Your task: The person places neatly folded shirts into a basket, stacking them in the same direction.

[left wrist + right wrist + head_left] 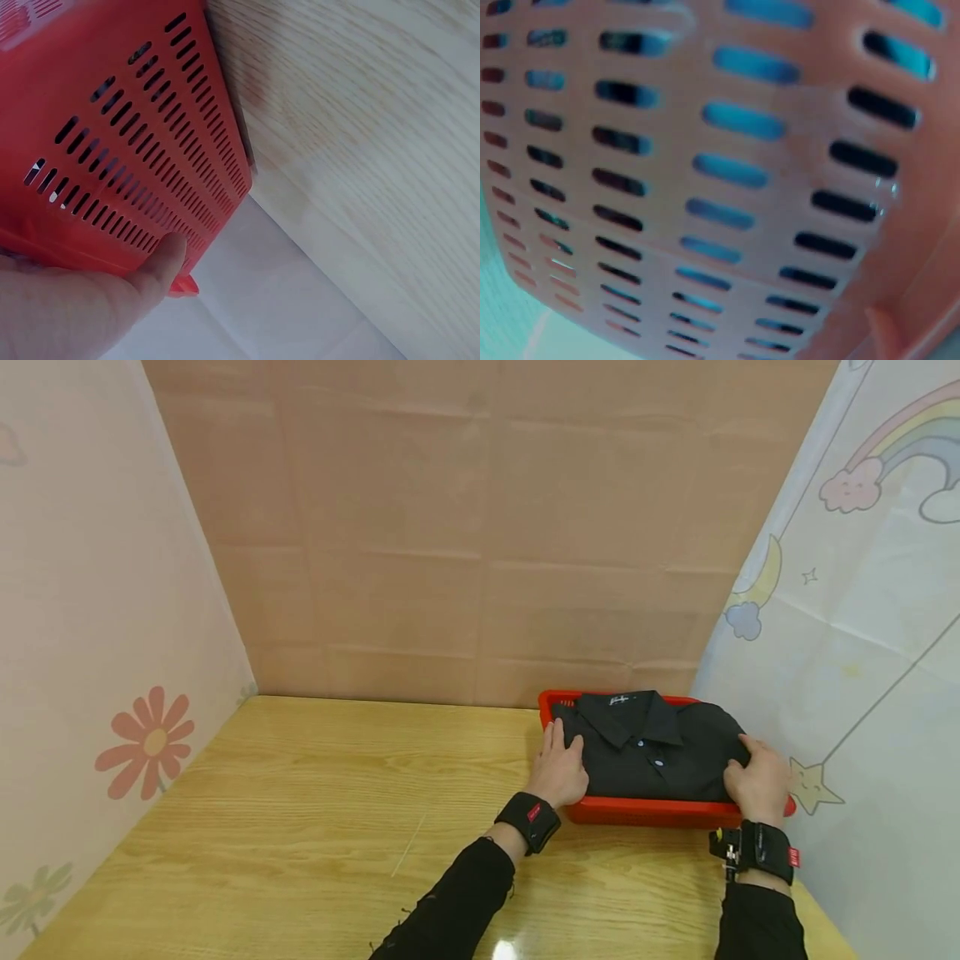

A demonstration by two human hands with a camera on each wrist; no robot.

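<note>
A folded black collared shirt (648, 743) with white buttons lies in a red plastic basket (652, 812) at the back right of the table. My left hand (558, 775) rests over the basket's left rim, its thumb on the shirt and its fingertips at the rim. In the left wrist view one finger (166, 259) lies along the slotted outer wall (142, 150). Across the basket my right hand (761, 778) touches the shirt's right edge with thumb and forefinger, over the right rim. Only the slotted basket wall (660, 180) fills the right wrist view; the right fingers are hidden there.
The wooden table (315, 810) extends left and in front of the basket. Brown paper (420, 527) forms a back wall close behind the basket. A white printed sheet (885, 693) borders the right side, near my right hand. Another printed sheet (97, 593) stands at the left.
</note>
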